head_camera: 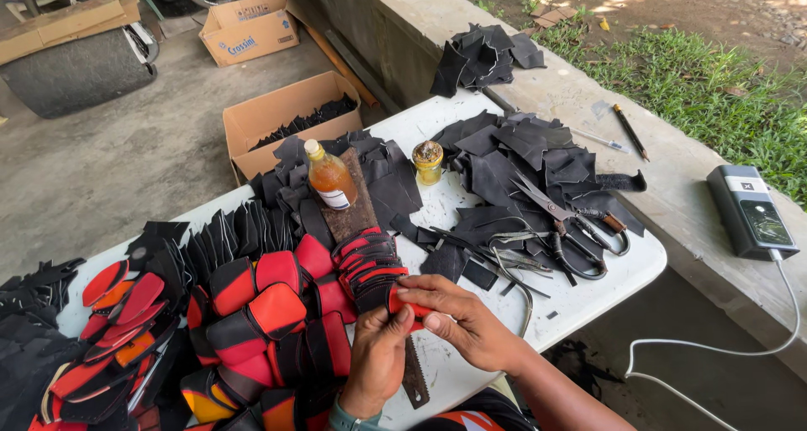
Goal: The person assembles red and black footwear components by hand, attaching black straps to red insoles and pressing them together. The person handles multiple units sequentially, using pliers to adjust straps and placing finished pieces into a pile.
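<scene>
A small red and black piece [402, 300] sat pinched between both hands just above the near edge of the white desk [626, 267]. The left hand [378, 354] had its fingers closed on the piece's near side, and the right hand [466, 322] gripped it from the other side with fingertips curled over the red edge. Just beyond it stood a stacked row of like red and black pieces [368, 263], and to the left a heap of stitched red, orange and black pads [252, 322] covered the desk. A flat metal file [414, 376] lay under the hands. Farther out, an amber bottle [330, 177] stood on a brown block, a small yellow jar [428, 161] beside it. Scissors [559, 221] rested on black leather cutouts [521, 158] to the right. A grey device [751, 211] with a white cable lay on the concrete ledge [664, 174], and cardboard boxes [290, 111] stood on the floor.
</scene>
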